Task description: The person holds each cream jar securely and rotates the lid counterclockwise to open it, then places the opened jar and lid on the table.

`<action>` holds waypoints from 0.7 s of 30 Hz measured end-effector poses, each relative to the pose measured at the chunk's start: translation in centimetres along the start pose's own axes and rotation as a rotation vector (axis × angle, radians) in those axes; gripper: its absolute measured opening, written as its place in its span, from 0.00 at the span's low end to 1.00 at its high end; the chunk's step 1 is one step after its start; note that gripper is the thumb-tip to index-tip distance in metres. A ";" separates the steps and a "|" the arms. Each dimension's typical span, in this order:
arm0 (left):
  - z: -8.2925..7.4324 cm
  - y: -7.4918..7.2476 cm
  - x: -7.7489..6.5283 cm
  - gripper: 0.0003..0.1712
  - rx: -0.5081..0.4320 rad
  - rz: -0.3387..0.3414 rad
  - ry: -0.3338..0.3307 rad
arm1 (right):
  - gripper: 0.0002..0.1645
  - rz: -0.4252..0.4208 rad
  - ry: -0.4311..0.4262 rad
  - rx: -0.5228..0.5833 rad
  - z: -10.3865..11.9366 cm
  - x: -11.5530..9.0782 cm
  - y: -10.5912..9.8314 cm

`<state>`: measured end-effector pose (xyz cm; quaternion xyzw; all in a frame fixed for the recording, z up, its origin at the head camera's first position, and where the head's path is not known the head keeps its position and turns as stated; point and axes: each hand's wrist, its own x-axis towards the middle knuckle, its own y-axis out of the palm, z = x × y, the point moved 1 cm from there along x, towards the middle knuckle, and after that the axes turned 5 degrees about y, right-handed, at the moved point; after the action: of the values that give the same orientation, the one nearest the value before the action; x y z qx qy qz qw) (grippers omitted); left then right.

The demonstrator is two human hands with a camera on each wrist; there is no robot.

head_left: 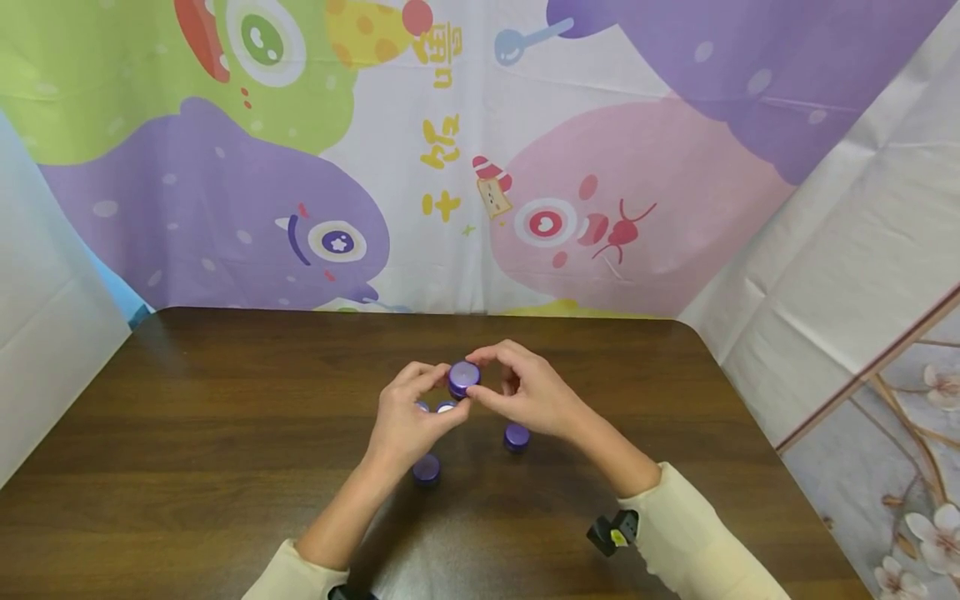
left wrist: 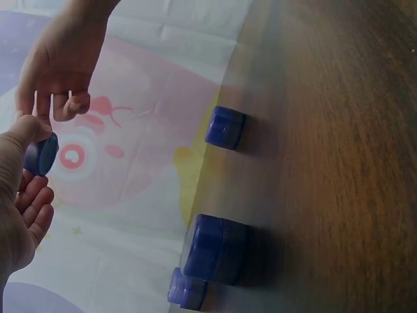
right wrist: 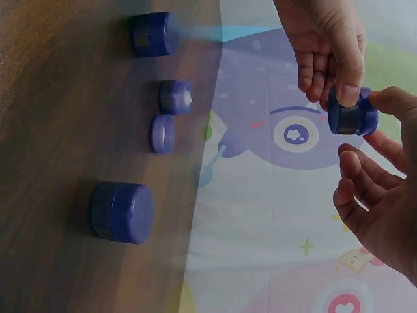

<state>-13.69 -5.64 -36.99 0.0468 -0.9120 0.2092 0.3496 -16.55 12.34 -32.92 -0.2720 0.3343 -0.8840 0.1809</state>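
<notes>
Above the table, both hands hold a small purple screw-top jar [head_left: 464, 379]. The left hand [head_left: 405, 414] pinches its body between thumb and fingers, with the thumb across the side in the right wrist view. On the lid end, the right hand [head_left: 536, 395] grips with thumb and index finger; its other fingers are loosely curled. Beneath the hands, a smaller jar [right wrist: 176, 96] with a white top stands beside a loose purple ring-shaped lid [right wrist: 162, 134]; the left hand partly hides them in the head view.
Two lidded purple jars stand on the brown wooden table [head_left: 187, 417]: one jar [head_left: 426, 469] near the left wrist and another jar [head_left: 516, 437] below the right hand. A cartoon-printed cloth [head_left: 480, 267] hangs behind the table, with a flower-patterned panel [head_left: 900, 450] at right.
</notes>
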 end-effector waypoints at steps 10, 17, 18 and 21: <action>0.1 0.1 0.0 0.18 0.016 -0.012 0.025 | 0.25 -0.030 -0.026 0.009 0.0 0.0 0.0; 0.1 0.1 -0.1 0.17 0.015 -0.006 0.019 | 0.20 -0.018 -0.022 0.008 0.0 0.0 0.1; 0.1 0.1 -0.1 0.17 0.017 -0.006 0.021 | 0.20 -0.007 -0.020 0.012 0.0 0.0 0.1; 0.1 0.1 -0.1 0.17 0.023 -0.009 0.029 | 0.22 0.015 -0.010 0.018 0.0 -0.1 0.0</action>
<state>-13.72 -5.62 -37.14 0.0517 -0.9043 0.2186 0.3630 -16.46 12.37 -32.96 -0.2723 0.3273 -0.8842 0.1920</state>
